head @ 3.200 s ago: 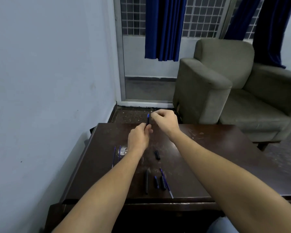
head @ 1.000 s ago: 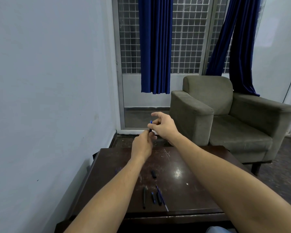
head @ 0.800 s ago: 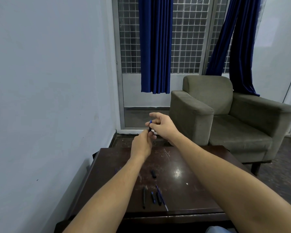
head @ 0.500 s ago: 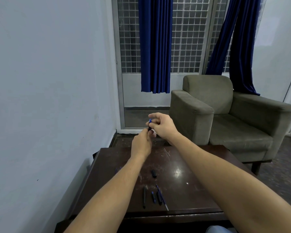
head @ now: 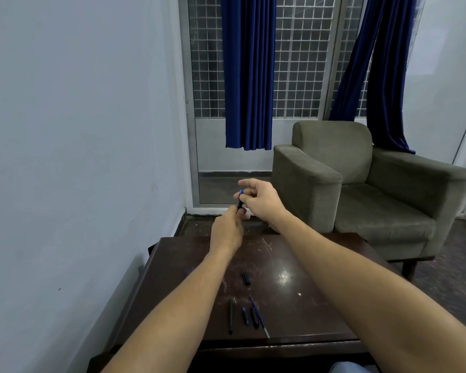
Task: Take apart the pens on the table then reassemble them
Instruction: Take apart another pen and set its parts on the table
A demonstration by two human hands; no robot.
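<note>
Dark brown and glossy, the scratched wooden table (head: 293, 254) fills the lower middle of the head view, with both bare forearms reaching over it towards the centre of the frame. Above its far edge the left hand (head: 226, 232) and the right hand (head: 261, 201) meet around a slim dark pen barrel with a blue tip (head: 240, 201), held nearly upright in the air. The left hand is curled closed on the lower end of that barrel; the right hand pinches its upper part between thumb and forefinger, the other fingers spread loosely above.

On the tabletop, near the lower centre, loose pen parts lie apart from the hands: a short black cap (head: 246, 279) by itself, and closer to the near edge a long black barrel (head: 230, 316), a short blue-tipped piece (head: 246, 316), another short dark piece (head: 254, 317) and a thin blue refill (head: 259, 316) lying slanted just beside them. Thin blue refills (head: 189, 271) show faintly at the left, partly hidden by the left forearm.

A grey-green armchair (head: 361, 184) stands at the right, blue curtains (head: 246, 76) above.
</note>
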